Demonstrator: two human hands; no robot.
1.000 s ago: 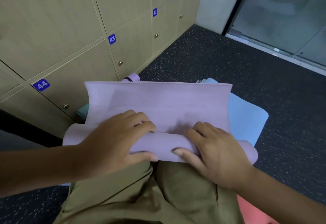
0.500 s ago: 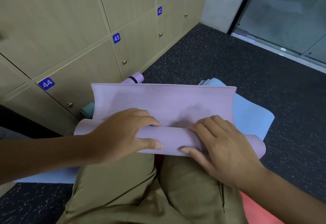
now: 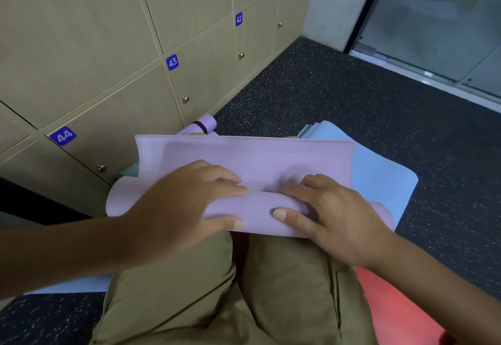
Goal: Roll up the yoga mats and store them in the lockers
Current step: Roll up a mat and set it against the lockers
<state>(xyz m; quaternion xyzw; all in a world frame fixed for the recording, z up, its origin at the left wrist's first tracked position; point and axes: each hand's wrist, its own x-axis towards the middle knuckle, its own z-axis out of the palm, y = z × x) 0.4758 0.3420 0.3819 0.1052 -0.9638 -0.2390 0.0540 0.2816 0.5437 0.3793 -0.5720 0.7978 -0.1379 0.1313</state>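
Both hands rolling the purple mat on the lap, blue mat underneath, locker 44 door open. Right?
Not quite. The head view shows locker 44 closed, like the others. The rest holds: left hand and right hand grip the roll of the purple mat, with the blue mat underneath.

lilac mat (image 3: pixel 244 160) – pale blue mat (image 3: pixel 379 176) – speckled black floor (image 3: pixel 352 106).

Left hand (image 3: pixel 187 203) and right hand (image 3: pixel 330 214) closer together on roll of lilac mat (image 3: pixel 257 165); thumbs nearly meeting at roll's near edge. Roll slightly thicker, flat part shorter.
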